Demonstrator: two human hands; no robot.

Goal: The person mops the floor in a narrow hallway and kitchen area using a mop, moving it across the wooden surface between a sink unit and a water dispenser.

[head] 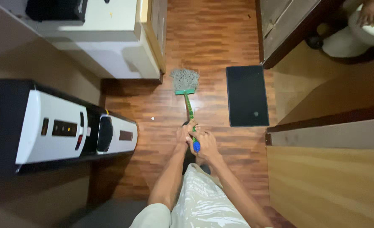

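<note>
Both sets of fingers are clenched around the mop handle [190, 110], near its top end. The left hand [184, 134] sits a bit further down the handle, the right hand [204, 144] is just behind it, covering the blue cap at the end. The two hands are touching, pretty much stacked one after the other.

The handle is green and runs forward from the hands down to the mop head [184, 80], a grey stringy bundle on a green clamp, resting on the wood floor [212, 38]. The mop head lies right by the corner of a white cabinet [111, 46] on the left.

Just right of the mop is a dark mat [247, 95], flat on the floor, next to a doorway. Beyond that doorway, top right, there's a white toilet [355, 36] with another person's hand [370, 10] on it.

On the left a black and white dispenser [60, 126] stands near the hands but not touching them. There's a small white speck [152, 118] on the floor between the dispenser and the handle. A wooden panel [326, 185] fills the lower right.
</note>
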